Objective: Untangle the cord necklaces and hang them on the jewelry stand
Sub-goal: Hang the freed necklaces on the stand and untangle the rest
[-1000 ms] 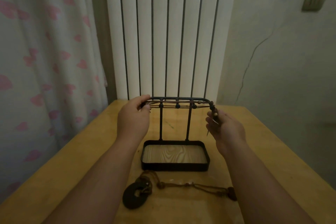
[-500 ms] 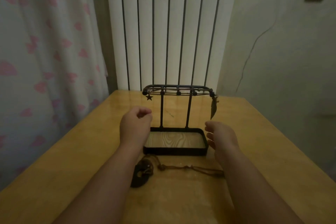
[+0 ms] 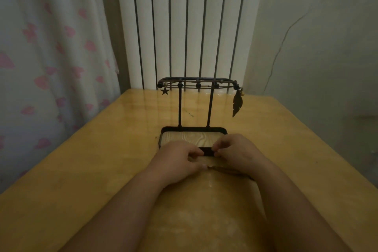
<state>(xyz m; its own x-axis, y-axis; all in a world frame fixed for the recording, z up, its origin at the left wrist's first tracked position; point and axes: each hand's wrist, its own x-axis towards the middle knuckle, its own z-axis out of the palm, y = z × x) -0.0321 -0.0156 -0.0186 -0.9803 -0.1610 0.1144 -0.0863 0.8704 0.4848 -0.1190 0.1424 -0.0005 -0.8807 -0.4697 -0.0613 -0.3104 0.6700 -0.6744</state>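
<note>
table: yellow-tan wooden top, glossy, with pale worn patches toward the near edge. standing at centre: black metal jewelry stand, its rectangular tray base flat on the top. just in front of the tray: a thin brown cord necklace lying on the top, mostly covered by the left hand and right hand, fingers curled.

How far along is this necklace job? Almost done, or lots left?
Partly done. A star pendant and a feather pendant already hang from the ends of the jewelry stand, their cords along its top bar. In hand: the left hand and right hand are curled over a brown cord lying on the table before the stand's tray. Left: freeing that cord and hanging it; how tangled it is is hidden.
</note>
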